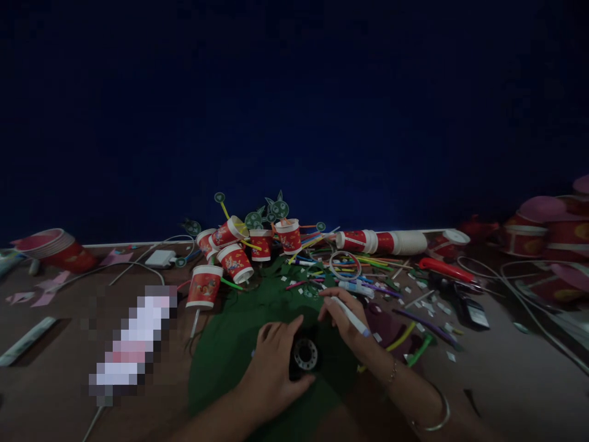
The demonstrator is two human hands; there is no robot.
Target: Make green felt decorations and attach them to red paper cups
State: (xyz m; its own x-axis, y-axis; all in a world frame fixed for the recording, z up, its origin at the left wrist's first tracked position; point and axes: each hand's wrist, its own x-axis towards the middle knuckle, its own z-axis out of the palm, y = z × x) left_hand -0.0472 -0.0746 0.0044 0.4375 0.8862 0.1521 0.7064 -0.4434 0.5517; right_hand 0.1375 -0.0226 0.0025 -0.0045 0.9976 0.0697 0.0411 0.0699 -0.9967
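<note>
My left hand (271,362) curves around a small black round object (305,354) with a light grey ring on top, and its thumb and fingers rest at its sides. It stands on a large dark green sheet (221,350). In my right hand (347,319) is a white pen (350,314), slanted across the fingers just right of the black object. The pen's tip is hidden by the fingers. Beyond the hands lie several coloured pipe cleaners (372,264) and small white paper bits (432,301).
Several red paper cups (204,287) cluster at the back left, some with green paper cutouts (277,207). A stack of cups (391,241) lies on its side. To the right are a red-handled tool (448,270) and loose cables (543,331). A blurred-out phone-like slab (138,337) lies left.
</note>
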